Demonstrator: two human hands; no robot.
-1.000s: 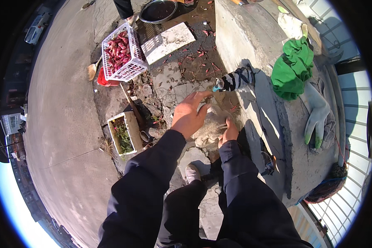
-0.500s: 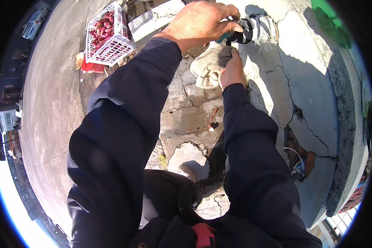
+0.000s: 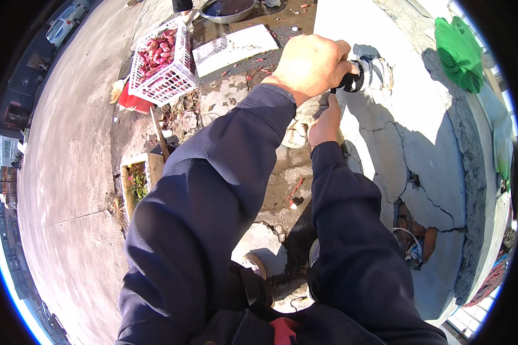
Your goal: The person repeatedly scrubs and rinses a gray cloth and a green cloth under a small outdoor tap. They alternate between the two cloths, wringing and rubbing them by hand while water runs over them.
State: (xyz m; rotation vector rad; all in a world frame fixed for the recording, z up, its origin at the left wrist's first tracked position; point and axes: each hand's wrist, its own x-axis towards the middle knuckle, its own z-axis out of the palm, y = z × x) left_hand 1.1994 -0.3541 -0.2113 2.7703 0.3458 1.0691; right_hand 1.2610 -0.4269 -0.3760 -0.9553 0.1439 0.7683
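Note:
My left hand [image 3: 312,68] is closed at a black-wrapped tap [image 3: 350,80] that sticks out from the whitish cracked wall on the right. Its thumb and fingers bend over the tap's end, hiding most of it. Just below, my right hand [image 3: 326,122] grips a pale beige cloth [image 3: 295,135], thumb pointing up toward the tap. My left hand and wrist cover much of the cloth, so its full shape cannot be seen.
A white plastic crate [image 3: 175,79] of red-purple produce stands far left, beside a red container [image 3: 133,100]. Beyond lie a white board [image 3: 236,49] and a metal basin [image 3: 229,12]. A planter [image 3: 126,190] is nearer; green fabric [image 3: 459,54] hangs right.
My view has shifted, bringing the basin, board and planter into sight. My left hand has moved right and further over the tap, and now covers more of the cloth in my right hand.

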